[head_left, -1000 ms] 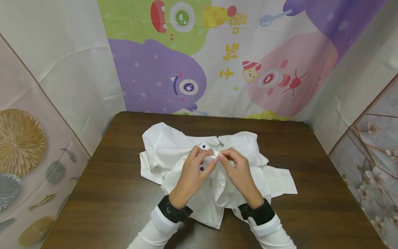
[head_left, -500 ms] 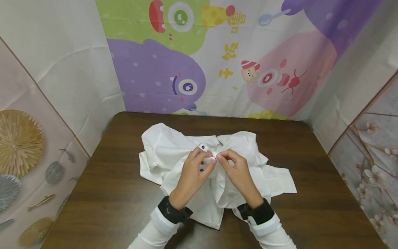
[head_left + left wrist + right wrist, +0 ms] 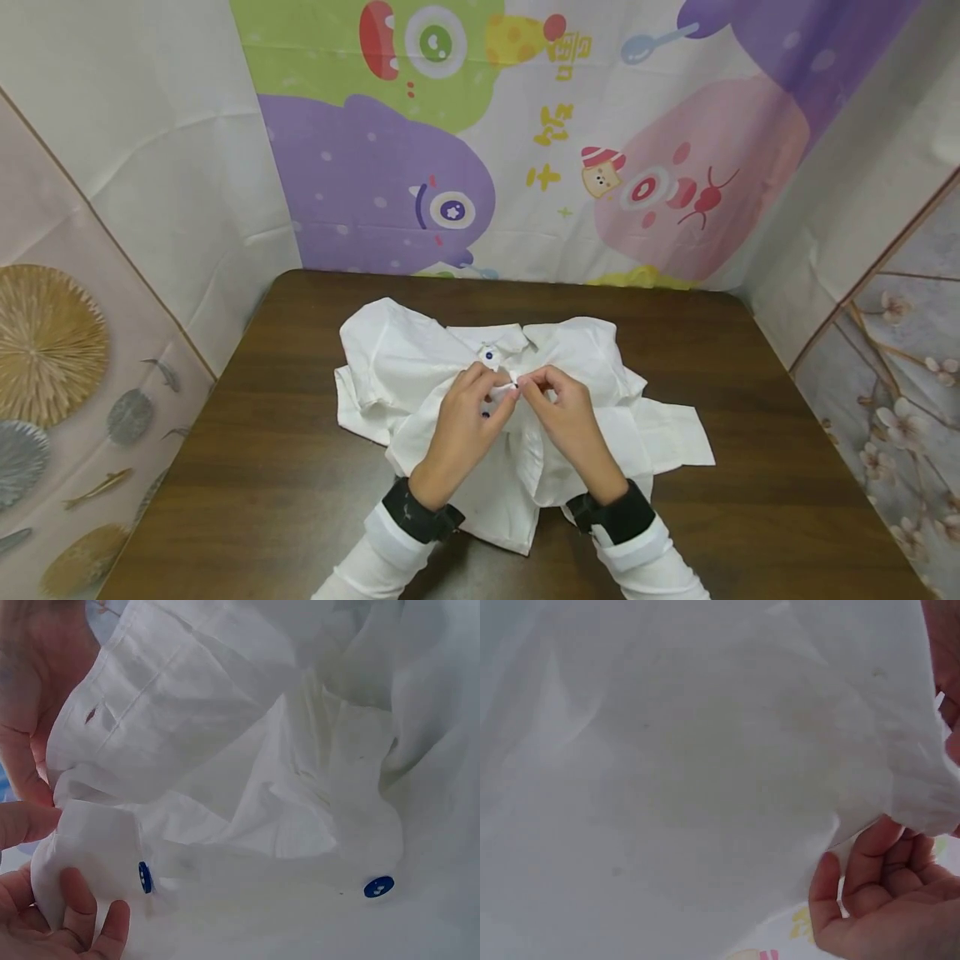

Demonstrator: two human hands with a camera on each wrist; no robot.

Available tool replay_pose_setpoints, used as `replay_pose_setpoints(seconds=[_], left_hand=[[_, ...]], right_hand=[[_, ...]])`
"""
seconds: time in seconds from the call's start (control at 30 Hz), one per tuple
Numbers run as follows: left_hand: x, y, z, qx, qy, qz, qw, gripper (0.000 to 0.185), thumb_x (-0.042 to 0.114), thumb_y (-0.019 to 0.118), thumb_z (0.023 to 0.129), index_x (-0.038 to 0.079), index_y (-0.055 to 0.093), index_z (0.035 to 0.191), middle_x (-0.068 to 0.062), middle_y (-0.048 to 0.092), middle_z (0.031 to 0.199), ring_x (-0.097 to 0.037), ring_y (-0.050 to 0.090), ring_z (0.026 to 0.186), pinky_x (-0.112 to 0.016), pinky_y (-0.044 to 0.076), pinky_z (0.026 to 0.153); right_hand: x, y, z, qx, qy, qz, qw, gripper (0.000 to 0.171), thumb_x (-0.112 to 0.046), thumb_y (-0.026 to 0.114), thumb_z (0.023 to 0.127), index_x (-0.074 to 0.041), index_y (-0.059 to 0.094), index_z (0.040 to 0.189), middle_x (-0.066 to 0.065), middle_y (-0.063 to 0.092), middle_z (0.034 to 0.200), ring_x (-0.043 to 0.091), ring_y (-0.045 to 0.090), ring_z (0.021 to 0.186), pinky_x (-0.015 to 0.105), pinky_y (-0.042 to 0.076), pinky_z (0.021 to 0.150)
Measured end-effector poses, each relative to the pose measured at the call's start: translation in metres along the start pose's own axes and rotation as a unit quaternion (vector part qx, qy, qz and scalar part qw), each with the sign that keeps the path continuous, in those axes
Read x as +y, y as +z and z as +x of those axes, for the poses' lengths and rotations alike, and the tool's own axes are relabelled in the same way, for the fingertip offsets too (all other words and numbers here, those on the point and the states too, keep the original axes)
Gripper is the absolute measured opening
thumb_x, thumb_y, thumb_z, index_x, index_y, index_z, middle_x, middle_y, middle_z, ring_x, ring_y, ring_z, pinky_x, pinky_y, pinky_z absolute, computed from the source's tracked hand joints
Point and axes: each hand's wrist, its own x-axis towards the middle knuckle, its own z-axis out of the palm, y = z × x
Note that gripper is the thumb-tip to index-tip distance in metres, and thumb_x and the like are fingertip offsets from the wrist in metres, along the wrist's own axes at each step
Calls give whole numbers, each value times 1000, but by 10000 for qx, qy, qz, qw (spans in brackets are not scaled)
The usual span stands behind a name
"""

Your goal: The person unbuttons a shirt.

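Observation:
A white shirt (image 3: 412, 358) with dark blue buttons is spread, rumpled, across the table. At the middle of its front, my left hand (image 3: 465, 425) pinches the edge carrying the buttons. My right hand (image 3: 570, 425) meets it fingertip to fingertip and pinches the other front edge. A small dark spot shows between the fingertips in the head view. In the left wrist view, one blue button (image 3: 145, 877) sits beside the left fingers and another button (image 3: 379, 886) lies further along; a slit buttonhole (image 3: 91, 715) shows in the opposite edge. In the right wrist view, cloth hides much of the fingers' work.
The brown wooden table (image 3: 277, 492) extends around the shirt. A sleeve (image 3: 678, 435) of the shirt reaches out to the right. Behind the table hangs a cartoon-printed cloth (image 3: 375, 175), with pale patterned hangings at both sides.
Both hands stay at the shirt front, fingertips moving slightly down and closer together. The right hand has shifted a little left, and a dark spot now shows between the fingertips.

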Motion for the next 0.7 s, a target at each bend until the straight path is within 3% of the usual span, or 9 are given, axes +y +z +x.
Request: replay_pose_setpoints(seconds=[0.13, 0.47, 0.7], left_hand=[[-1, 2, -2, 2, -11, 81, 10000, 7, 13, 67, 84, 8, 67, 89, -1, 53, 79, -14, 48, 72, -24, 42, 63], [-4, 0, -4, -11, -62, -87, 9999, 14, 13, 69, 83, 5, 68, 94, -4, 54, 81, -16, 52, 76, -26, 47, 66], [-7, -4, -6, -220, -243, -153, 9993, 17, 16, 68, 84, 5, 67, 97, -5, 53, 83, -17, 55, 78, -30, 51, 68]], right_hand=[[-1, 2, -2, 33, 178, -128, 9998, 15, -17, 62, 89, -3, 65, 83, 9, 64, 80, 14, 55, 79, 22, 41, 67], [3, 3, -3, 73, 104, -170, 9998, 14, -14, 62, 88, -1, 66, 86, 11, 67, 85, 20, 59, 84, 29, 46, 77], [5, 0, -2, -37, 63, -324, 9994, 17, -19, 61, 90, -2, 65, 87, 9, 64, 81, 16, 55, 77, 24, 44, 70]])
